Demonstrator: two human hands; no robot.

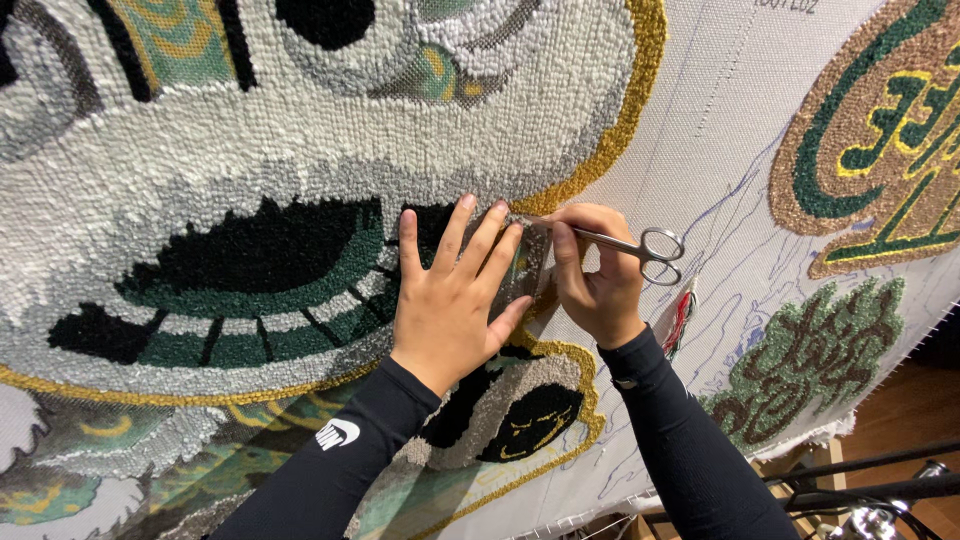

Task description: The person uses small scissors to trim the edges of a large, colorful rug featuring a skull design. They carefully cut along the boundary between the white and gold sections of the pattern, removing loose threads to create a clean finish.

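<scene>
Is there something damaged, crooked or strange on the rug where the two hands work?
Nothing looks damaged. The left hand lies flat on the tufted rug; the right hand holds small scissors at the gold outline. A few loose red and green threads hang on the bare backing cloth.

two hands at work: one left hand (452,292) laid flat, one right hand (592,272) pinching. one pair of small metal scissors (640,246). one big tufted rug (250,160) on one pale backing cloth (720,130). two dark sleeves (330,470). two separate tufted patches at right: one green-and-tan (880,130), one green-brown (810,360).
</scene>
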